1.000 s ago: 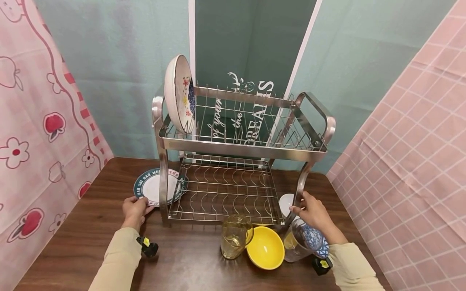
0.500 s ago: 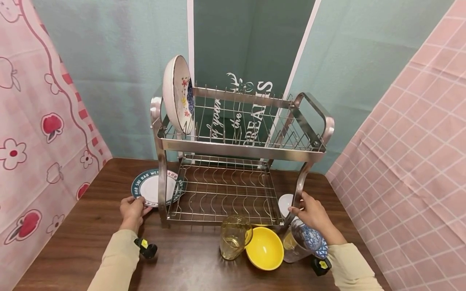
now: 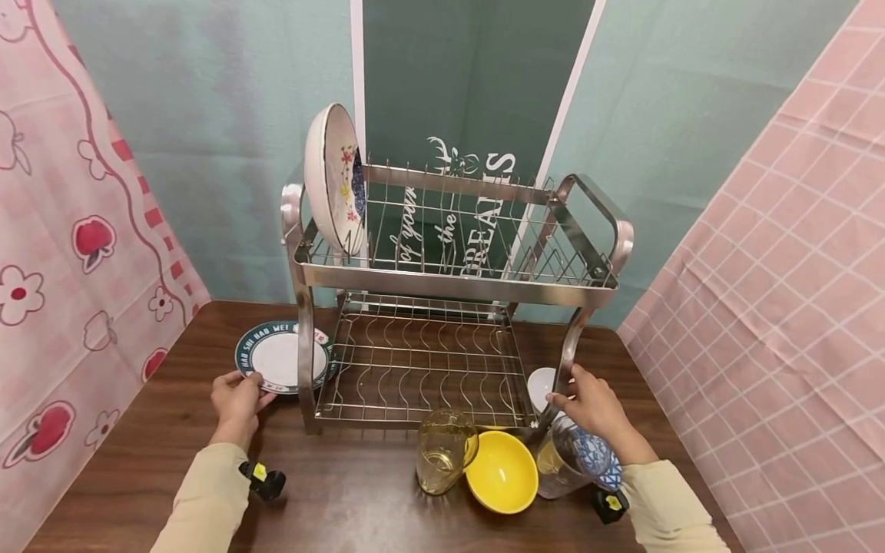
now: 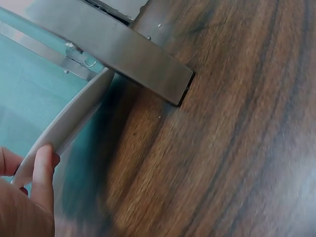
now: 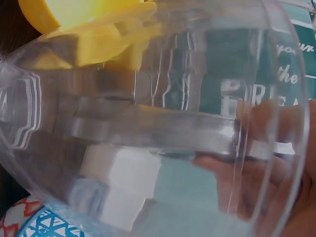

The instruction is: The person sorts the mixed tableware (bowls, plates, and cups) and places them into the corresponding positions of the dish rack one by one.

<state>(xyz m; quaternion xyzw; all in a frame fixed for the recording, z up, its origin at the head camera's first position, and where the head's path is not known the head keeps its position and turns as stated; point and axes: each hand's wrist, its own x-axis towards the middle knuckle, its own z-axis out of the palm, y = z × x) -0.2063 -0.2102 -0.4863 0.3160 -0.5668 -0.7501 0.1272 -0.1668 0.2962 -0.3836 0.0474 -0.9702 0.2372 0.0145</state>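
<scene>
The fingers of my left hand [image 3: 237, 396] are pinching a green-rimmed plate [image 3: 276, 361], partly behind the dish rack's near left leg [image 3: 306, 357]; fingers of my right hand [image 3: 596, 403] are gripping its near right leg [image 3: 572, 338].

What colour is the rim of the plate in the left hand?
The plate rim is mainly dark teal with white lettering, clearest in the head view.

A rack leg [image 3: 306, 365] partly hides the green-rimmed plate [image 3: 276, 362] from the head camera.
</scene>
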